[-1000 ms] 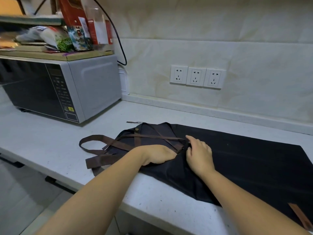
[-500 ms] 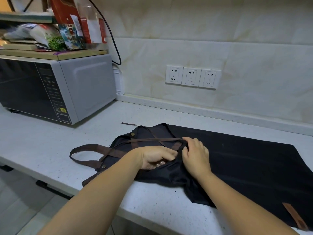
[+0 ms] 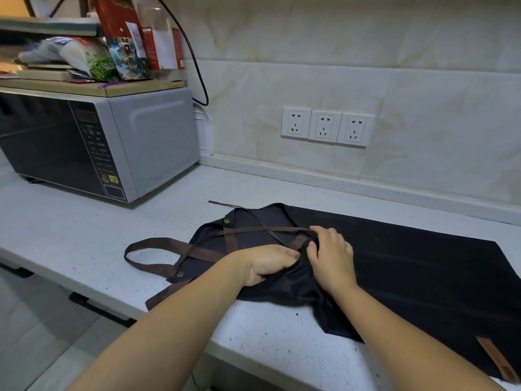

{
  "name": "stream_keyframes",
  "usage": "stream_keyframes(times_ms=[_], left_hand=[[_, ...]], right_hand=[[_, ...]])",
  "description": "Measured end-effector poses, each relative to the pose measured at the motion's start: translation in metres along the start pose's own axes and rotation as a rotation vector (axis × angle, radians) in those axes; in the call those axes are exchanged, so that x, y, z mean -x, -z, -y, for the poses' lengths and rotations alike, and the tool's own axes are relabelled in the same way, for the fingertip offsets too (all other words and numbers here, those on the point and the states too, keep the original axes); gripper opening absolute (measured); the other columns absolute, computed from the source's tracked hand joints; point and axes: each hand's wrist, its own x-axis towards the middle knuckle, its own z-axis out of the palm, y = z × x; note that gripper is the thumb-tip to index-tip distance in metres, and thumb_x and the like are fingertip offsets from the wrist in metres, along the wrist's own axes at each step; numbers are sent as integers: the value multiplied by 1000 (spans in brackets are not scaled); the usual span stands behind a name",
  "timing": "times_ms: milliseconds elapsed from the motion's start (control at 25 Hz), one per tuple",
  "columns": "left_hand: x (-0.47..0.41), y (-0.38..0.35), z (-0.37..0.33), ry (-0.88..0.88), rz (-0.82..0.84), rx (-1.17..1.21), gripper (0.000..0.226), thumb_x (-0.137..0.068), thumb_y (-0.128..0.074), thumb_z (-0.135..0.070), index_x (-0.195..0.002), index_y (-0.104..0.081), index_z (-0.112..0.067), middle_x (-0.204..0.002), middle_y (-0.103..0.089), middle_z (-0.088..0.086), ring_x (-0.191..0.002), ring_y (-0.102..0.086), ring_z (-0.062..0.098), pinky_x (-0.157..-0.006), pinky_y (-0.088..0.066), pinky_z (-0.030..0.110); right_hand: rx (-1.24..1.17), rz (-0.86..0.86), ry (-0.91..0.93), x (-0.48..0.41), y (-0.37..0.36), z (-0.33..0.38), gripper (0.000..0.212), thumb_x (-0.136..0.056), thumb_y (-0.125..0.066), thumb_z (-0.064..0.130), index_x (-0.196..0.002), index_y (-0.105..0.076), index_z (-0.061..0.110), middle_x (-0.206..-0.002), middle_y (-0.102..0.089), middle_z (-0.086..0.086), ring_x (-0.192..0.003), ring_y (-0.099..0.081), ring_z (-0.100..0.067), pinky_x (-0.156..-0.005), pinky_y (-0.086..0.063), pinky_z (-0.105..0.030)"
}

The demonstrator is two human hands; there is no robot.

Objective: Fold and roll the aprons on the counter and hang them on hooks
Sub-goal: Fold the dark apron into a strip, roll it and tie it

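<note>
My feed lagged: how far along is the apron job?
Done: the apron looks folded into a long strip on the counter. In hand: left hand and right hand grip its bib end, apparently starting the roll. Left: rolling and hanging it.

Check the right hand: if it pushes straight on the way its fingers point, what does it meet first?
The thin brown strap crossing the bib of the apron, just off the fingertips of the right hand; it may be touching it. Past that is bare counter, then likely the microwave, though depth is unclear.

No legible text: print on the microwave panel (image 3: pixel 95 153), its yellow sticker (image 3: pixel 113 179) and the packages (image 3: pixel 127 57) too blurred.
</note>
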Motion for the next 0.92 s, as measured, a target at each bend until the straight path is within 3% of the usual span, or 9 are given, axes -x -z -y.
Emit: stream_keyframes(times_ms=[120,200,320,440,520,640,720,800,920], left_hand=[[3,-3,-2,9,-130,-138,29,-83,-63,-15,-110,-69,-7,-106,-68,15,-93,-64,28,-90,-51,41],[7,1,-6,-36,-251,-478,30,-89,-61,-23,-118,-68,-20,-111,-70,5,-96,-64,22,-88,-51,34],[20,17,-18,-120,-465,-936,66,-87,-62,-48,-147,-38,-33,-146,-49,-6,-129,-50,19,-108,-37,30],[36,47,-25,35,-608,-1175,104,-69,-66,-73,-153,-15,-38,-149,-43,-4,-135,-44,24,-107,-37,38],[40,62,-14,87,-651,-1312,83,-74,-69,-63,-144,-34,-35,-134,-51,-2,-124,-51,24,-98,-43,39],[34,82,10,-35,-857,-1287,11,-92,-57,-33,-101,-56,-26,-106,-53,-2,-108,-56,24,-83,-42,34],[35,94,18,-46,-1025,-1185,9,-96,-49,-21,-98,-58,-21,-107,-55,2,-102,-56,28,-78,-37,34],[41,91,21,-70,-1113,-1090,18,-97,-46,-17,-109,-59,-19,-115,-53,6,-104,-55,31,-80,-41,36],[50,42,21,-310,-1043,-1090,19,-96,-50,-33,-108,-61,-21,-109,-57,2,-103,-55,22,-87,-46,36]], right_hand=[[-12,-16,-1,1,-1,1,40,-95,-41,26,-134,-49,21,-119,-54,2,-116,-46,-18,-108,-28,-37],[-17,-22,-1,1,-1,0,40,-95,-41,27,-134,-48,21,-120,-54,2,-117,-46,-18,-109,-28,-37],[-9,-21,-8,0,-1,-2,40,-95,-41,27,-134,-49,21,-121,-54,2,-117,-46,-18,-109,-28,-38],[-7,-30,-11,1,-1,-1,40,-95,-42,30,-133,-49,21,-120,-54,2,-117,-46,-18,-109,-28,-39],[0,-32,-5,1,-2,-2,41,-95,-44,34,-134,-49,22,-119,-54,2,-116,-46,-18,-109,-28,-38],[1,-31,10,-1,-2,-2,43,-93,-48,39,-133,-49,23,-120,-52,3,-116,-44,-17,-109,-28,-38],[-38,-66,40,1,-1,-3,42,-92,-53,37,-131,-51,21,-120,-51,2,-116,-43,-17,-108,-30,-38],[-121,-113,76,5,-1,-6,39,-90,-58,30,-127,-55,19,-118,-50,1,-115,-44,-17,-104,-33,-35],[-287,-83,44,9,3,-14,34,-92,-58,22,-125,-57,18,-119,-47,2,-114,-47,-16,-92,-38,-24]])
